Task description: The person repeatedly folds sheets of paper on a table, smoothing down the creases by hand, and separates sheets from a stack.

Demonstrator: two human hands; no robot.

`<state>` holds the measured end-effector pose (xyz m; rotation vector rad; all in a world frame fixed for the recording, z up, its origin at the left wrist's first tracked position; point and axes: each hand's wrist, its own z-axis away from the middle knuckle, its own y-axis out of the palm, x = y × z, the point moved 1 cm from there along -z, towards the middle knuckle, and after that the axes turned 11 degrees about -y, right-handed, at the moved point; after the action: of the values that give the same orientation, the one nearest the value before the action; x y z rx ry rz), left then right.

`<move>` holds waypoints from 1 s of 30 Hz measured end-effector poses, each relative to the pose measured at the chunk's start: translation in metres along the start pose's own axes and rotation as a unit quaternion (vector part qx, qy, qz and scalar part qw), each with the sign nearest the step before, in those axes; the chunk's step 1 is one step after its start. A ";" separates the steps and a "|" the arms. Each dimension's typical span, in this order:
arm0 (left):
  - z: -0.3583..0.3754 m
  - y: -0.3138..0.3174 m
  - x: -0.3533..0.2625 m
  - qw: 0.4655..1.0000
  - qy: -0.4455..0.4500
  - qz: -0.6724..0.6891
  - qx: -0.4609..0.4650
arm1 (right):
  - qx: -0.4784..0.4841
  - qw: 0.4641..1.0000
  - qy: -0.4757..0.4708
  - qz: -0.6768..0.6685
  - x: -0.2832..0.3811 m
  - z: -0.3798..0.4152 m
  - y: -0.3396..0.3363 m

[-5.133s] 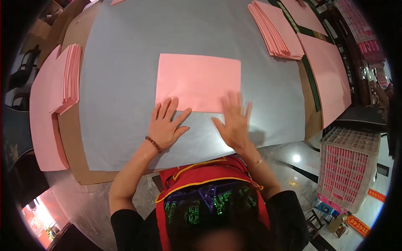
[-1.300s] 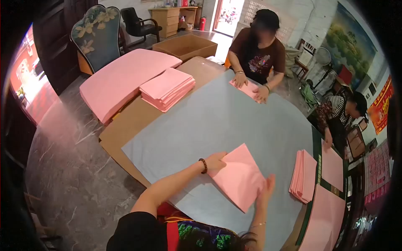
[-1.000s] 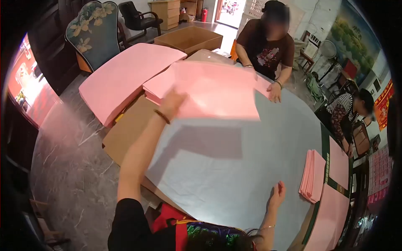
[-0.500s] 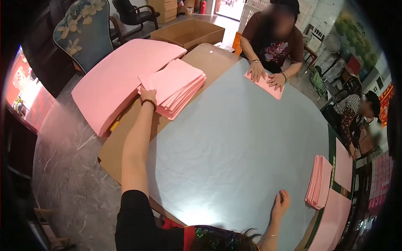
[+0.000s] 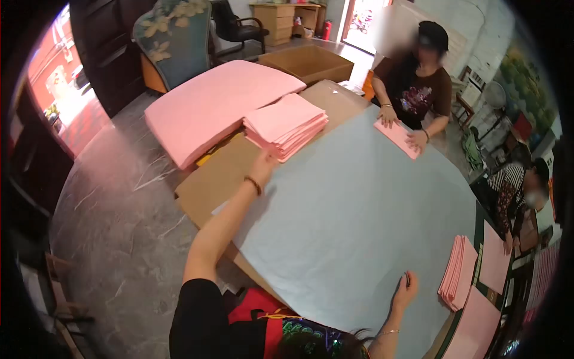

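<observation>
My left hand (image 5: 263,166) is at the near corner of a loose pile of pink sheets (image 5: 287,122); its fingers are blurred, and whether they grip a sheet cannot be made out. Beside that pile lies a larger, thick pink stack (image 5: 221,102). Near the right side of the grey-blue tabletop (image 5: 347,209), my right hand (image 5: 407,289) hovers with its fingers curled around a small dark thing that I cannot make out. To its right lies a bundle of folded pink sheets (image 5: 458,272).
Brown cardboard (image 5: 209,182) lies under the pink piles. Across the table a person (image 5: 421,90) presses a folded pink piece (image 5: 396,139). Another person (image 5: 517,185) bends at the far right near flat pink sheets (image 5: 495,257). An open cardboard box (image 5: 308,64) stands behind.
The view has shifted, so the tabletop things appear further right. My left hand has moved from the pile's left side to its near corner. The co-worker's hands have moved apart along the pink piece.
</observation>
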<state>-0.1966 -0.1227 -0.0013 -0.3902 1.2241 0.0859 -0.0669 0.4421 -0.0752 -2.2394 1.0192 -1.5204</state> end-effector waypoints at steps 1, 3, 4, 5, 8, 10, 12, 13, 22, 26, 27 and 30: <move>0.028 0.000 0.021 0.992 0.095 -0.079 -0.024 | -0.015 0.999 0.020 -0.042 -0.004 0.000 0.001; 0.096 0.004 0.065 0.926 0.236 -0.274 -0.107 | -0.014 0.996 0.034 -0.078 -0.002 -0.002 0.000; 0.135 0.007 0.082 0.866 0.279 -0.384 -0.160 | -0.022 0.993 0.057 -0.105 0.000 -0.002 -0.003; 0.166 0.011 0.099 0.868 0.244 -0.406 -0.150 | -0.003 0.993 0.030 -0.113 0.002 -0.004 -0.006; 0.218 0.015 0.133 0.832 0.235 -0.482 -0.146 | 0.011 0.975 -0.064 -0.210 0.116 -0.016 -0.006; 0.227 0.020 0.140 0.795 0.263 -0.523 -0.157 | 0.047 0.942 -0.204 -0.263 0.219 -0.012 -0.026; 0.227 0.018 0.139 0.812 0.233 -0.517 -0.138 | 0.092 0.849 -0.370 -0.367 0.297 0.001 -0.074; 0.228 0.018 0.138 0.799 0.239 -0.534 -0.142 | 0.070 0.807 -0.375 -0.452 0.333 0.016 -0.098; 0.211 0.022 0.129 0.758 0.225 -0.601 -0.118 | 0.165 0.605 -0.507 -0.592 0.416 0.056 -0.061; 0.216 0.021 0.129 0.739 0.247 -0.615 -0.122 | 0.244 0.638 -0.465 -0.563 0.404 0.046 -0.016; 0.216 0.020 0.129 0.737 0.249 -0.616 -0.124 | 0.273 0.658 -0.443 -0.544 0.395 0.044 -0.003; 0.216 0.020 0.133 0.722 0.257 -0.629 -0.131 | 0.490 0.722 -0.327 -0.362 0.335 0.046 0.005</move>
<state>0.0376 -0.0510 -0.0684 -1.5089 1.2400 -1.1117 0.0428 0.2068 0.1415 -2.0087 -0.8181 -0.8687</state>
